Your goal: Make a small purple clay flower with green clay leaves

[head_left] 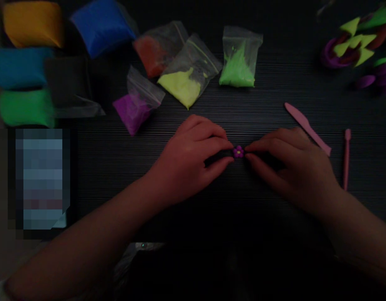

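Observation:
A tiny purple clay flower with a yellow centre (238,151) lies on the dark table (274,83) between both hands. My left hand (189,161) pinches at its left side with thumb and forefinger. My right hand (293,167) pinches at its right side the same way. Both hands rest on the tabletop, fingers curled toward the flower.
Zip bags of clay lie behind the hands: purple (136,108), yellow (183,83), light green (238,62), red (152,50). Larger packs, orange (32,23), blue (101,25), teal (20,67), green (25,106), sit far left. Pink modelling knife (307,127), pink stick tool (346,159), clay shapes (359,46) at right.

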The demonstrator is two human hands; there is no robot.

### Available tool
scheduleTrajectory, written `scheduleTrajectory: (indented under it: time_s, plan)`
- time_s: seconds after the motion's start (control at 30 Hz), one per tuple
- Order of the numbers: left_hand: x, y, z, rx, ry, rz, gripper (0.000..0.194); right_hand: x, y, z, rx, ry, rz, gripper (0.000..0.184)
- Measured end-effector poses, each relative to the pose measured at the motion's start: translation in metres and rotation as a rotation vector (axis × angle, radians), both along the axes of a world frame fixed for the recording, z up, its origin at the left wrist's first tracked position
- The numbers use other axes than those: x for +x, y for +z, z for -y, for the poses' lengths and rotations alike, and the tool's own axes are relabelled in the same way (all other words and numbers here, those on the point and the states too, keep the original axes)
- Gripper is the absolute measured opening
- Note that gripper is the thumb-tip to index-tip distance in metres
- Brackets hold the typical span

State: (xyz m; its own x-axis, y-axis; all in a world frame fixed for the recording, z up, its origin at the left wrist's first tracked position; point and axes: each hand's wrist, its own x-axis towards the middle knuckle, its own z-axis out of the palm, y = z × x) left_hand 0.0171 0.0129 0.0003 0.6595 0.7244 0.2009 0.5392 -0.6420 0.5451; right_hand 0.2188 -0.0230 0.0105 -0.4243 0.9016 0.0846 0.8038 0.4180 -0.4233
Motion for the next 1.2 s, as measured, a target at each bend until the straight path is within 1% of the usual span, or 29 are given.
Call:
scheduleTrajectory:
  time_s: [0.17,0.3,0.47,0.7,0.83,1.2]
  plan:
    - [0.0006,-0.0025,0.0005,0.012,0.004,0.001,0.014,0.0002,0.0004,0.0005,0.016,0.001,-0.009,0.014]
    - [0.0026,-0.0039,0.0023,0.01,0.027,-0.022,0.013,-0.0005,0.0008,0.0001,-0.005,0.008,0.01,0.015]
    - [0.0031,-0.0021,0.0017,0.0,0.014,-0.048,0.013,-0.0002,0.0009,0.0002,0.003,0.027,0.009,0.017]
    - [0.0018,-0.0015,0.0005,0.01,0.02,-0.012,0.017,0.0019,0.0005,0.0014,0.004,0.011,-0.013,0.019]
    - [0.0016,-0.0033,0.0013,0.027,0.018,-0.009,0.018,0.0013,-0.0009,0.0015,0.032,0.025,0.001,0.02]
    - [0.0018,-0.0034,0.002,0.014,0.014,-0.021,0.016,-0.0013,-0.0064,0.002,0.081,0.031,0.042,0.018]
